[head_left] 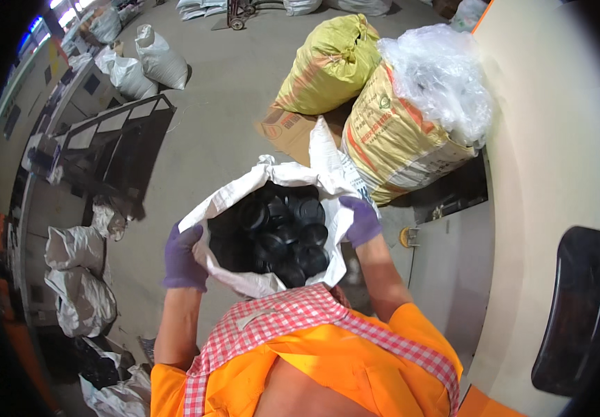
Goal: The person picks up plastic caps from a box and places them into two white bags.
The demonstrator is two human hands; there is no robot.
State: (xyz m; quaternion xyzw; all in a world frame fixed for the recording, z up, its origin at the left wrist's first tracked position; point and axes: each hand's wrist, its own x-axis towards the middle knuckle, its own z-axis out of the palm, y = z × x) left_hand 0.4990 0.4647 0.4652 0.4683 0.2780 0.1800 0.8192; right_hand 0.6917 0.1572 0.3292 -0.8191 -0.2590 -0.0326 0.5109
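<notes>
A white woven sack stands open in front of my body, its rim spread wide. Inside lie several shiny black round plastic pieces, some ring-like or cup-shaped; their exact kind is unclear. My left hand, in a purple glove, is closed on the sack's left edge, with the fingers partly hidden. On the opposite side my right hand, also in a purple glove, grips the right edge of the rim. The sack's near side meets my red-and-white checked apron.
Beyond the sack, a yellow sack stands by a flattened cardboard piece. A larger printed sack holds clear plastic film. A pale machine panel rises on the right. White sacks and a dark frame line the left.
</notes>
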